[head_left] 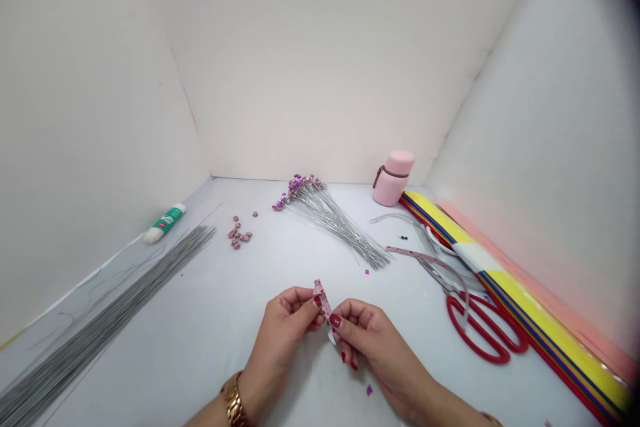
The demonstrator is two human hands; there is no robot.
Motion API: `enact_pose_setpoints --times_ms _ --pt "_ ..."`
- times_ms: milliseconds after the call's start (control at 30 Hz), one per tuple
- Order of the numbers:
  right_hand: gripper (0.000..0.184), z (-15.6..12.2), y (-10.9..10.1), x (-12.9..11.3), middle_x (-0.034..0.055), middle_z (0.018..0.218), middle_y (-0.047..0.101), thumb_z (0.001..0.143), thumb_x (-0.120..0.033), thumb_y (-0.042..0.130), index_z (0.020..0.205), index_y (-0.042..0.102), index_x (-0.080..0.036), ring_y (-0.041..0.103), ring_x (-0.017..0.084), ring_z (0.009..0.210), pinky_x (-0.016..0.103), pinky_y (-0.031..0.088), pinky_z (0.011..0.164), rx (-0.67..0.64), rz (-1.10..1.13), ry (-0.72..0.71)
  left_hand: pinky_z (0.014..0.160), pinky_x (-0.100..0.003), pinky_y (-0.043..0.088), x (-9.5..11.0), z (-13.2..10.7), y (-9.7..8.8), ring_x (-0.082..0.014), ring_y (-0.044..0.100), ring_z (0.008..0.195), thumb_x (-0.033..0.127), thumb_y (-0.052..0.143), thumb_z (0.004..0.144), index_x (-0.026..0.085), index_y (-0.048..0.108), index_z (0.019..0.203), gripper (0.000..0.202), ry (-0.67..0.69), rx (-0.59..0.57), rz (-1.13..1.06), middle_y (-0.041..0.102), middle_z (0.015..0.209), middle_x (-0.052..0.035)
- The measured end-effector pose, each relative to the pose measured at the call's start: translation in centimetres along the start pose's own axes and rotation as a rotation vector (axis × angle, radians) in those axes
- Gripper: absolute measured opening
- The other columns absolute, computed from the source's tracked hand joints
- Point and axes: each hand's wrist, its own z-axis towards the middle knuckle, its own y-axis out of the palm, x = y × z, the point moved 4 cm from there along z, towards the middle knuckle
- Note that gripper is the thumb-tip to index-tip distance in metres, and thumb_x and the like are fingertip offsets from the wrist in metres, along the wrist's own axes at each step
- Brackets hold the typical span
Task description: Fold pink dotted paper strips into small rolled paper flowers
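left hand: thumb closed toward forefinger. right hand pinching likewise, just beside it. other fingers curled, nails dark red. forearms converge from below.

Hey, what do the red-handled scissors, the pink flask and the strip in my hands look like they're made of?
Scissors: blades likely steel, grey and shiny; handles probably plastic, smooth solid red. Flask: matte pink, maybe coated metal or plastic; unclear. Printed strip: probably paper, thin with a curled white end.

The left hand and right hand pinch a narrow strip (pink, patterned).
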Motion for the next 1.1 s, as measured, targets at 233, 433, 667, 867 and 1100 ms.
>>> enact_pose_setpoints --times_ms 233,433,667,867,1100 --pt "0.029 0.1 -0.3 -0.3 -0.0066 0.053 0.052 0.066 -0.033 0.068 0.082 0.051 -0.017 0.044 0.005 0.04 0.015 0.03 0.039 0.003 0.097 -0.031 0.052 -0.022 0.038 -0.4 -0.2 0.7 -0.0128 0.052 0.052 0.026 0.057 0.073 0.013 0.061 0.065 0.015 0.074 -0.133 0.239 0.059 0.053 -0.0001" --pt "0.026 -0.1 -0.5 -0.8 -0.0039 0.048 0.051 0.072 -0.04 0.061 0.07 0.058 -0.013 0.039 0.004 0.035 0.016 0.023 0.037 -0.012 0.009 -0.047 0.061 -0.024 0.04 0.3 -1.1 1.1 -0.0168 0.056 0.063 0.027 0.045 0.08 0.016 0.061 0.069 0.023 0.213 -0.189 0.533 0.064 0.066 -0.0039" --pt "0.02 0.9 -3.7 -1.9 -0.0069 0.05 0.044 0.071 -0.035 0.063 0.07 0.058 -0.016 0.033 0.004 0.039 0.017 0.023 0.04 0.244 0.125 -0.198 0.05 -0.02 0.033 -0.4 -1.8 1.9 -0.0125 0.045 0.053 0.022 0.043 0.078 0.017 0.056 0.06 0.024 0.145 -0.302 0.635 0.051 0.054 0.0027" --pt "0.029 0.7 -2.3 -0.8 -0.004 0.048 0.049 0.076 -0.042 0.055 0.071 0.057 -0.013 0.037 0.005 0.038 0.017 0.025 0.04 0.049 0.07 -0.073 0.052 -0.02 0.034 -0.3 -1.9 1.9 -0.0127 0.045 0.054 0.023 0.042 0.078 0.016 0.054 0.061 0.022 0.116 -0.254 0.542 0.05 0.055 0.0021" --pt "0.025 0.5 -1.9 -1.1 -0.004 0.049 0.051 0.078 -0.037 0.056 0.072 0.057 -0.014 0.041 0.006 0.043 0.017 0.03 0.044 0.107 0.047 -0.154 0.051 -0.021 0.036 -1.1 -1.5 1.7 -0.013 0.047 0.053 0.022 0.043 0.076 0.015 0.054 0.061 0.02 0.034 -0.272 0.452 0.052 0.054 0.0012"
